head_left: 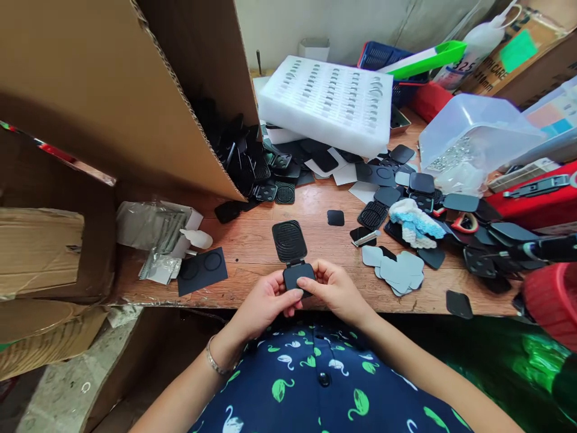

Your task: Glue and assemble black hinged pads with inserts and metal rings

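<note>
At the front edge of the table, both hands grip a black hinged case (pixel 299 275) that lies opened out. Its far half (pixel 289 240) has curved ridges and points away from me. My left hand (pixel 273 296) closes on the near half from the left, thumb on the smooth face. From the other side my right hand (pixel 336 287) holds the same half, its thumb pressing on top. A small black square pad (pixel 335 218) lies beyond my right hand. Grey rounded-square pieces (pixel 399 272) are piled to the right.
A large cardboard box (pixel 112 90) with black parts spilling out stands at left. White foam tray (pixel 324 102) sits at the back. Black parts, a crocheted cloth (pixel 415 222), a clear plastic bin (pixel 478 129) and a red container (pixel 552 300) crowd the right. A black sheet (pixel 202 272) lies left.
</note>
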The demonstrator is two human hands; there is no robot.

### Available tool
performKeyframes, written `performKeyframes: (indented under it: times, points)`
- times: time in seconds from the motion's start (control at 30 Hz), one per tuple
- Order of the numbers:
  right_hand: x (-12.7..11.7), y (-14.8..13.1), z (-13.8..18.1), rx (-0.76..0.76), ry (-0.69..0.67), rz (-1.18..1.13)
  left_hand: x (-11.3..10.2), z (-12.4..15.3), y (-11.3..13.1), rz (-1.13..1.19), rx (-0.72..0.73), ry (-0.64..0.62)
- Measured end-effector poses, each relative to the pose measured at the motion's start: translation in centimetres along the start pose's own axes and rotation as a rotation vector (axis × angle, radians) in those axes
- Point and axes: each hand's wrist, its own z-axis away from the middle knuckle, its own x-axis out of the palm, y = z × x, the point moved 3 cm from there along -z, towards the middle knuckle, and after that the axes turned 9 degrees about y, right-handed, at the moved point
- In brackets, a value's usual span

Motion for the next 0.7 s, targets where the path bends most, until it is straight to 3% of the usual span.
performKeyframes:
  times: [0.1,0.2,0.43,0.57,0.7]
  points:
    - [0.7,0.4,-0.8,0.07,-0.005,0.022,-0.6,0.3,-0.4,-0.053,0.003,-0.009]
    - [1.4,0.6,-2.2,0.156,-0.097,0.045,-1.7,0.5,-0.4,-0.086,-0.015,0.009]
    - [4.6,-1.1,-7.3,0.149,-0.222,0.302,-6.7,-0.9,0.9,-0.344,-0.016,0.229]
    - [4.9,-2.0,-11.0,0.108,-0.066,0.554,-9.1,-2.2,0.8,-0.392,0.053,0.371]
    - [2.2,-4.4,-15.3,-0.057,0.331,0.721,-10.2,-3.0,0.3,-0.469,0.081,0.446]
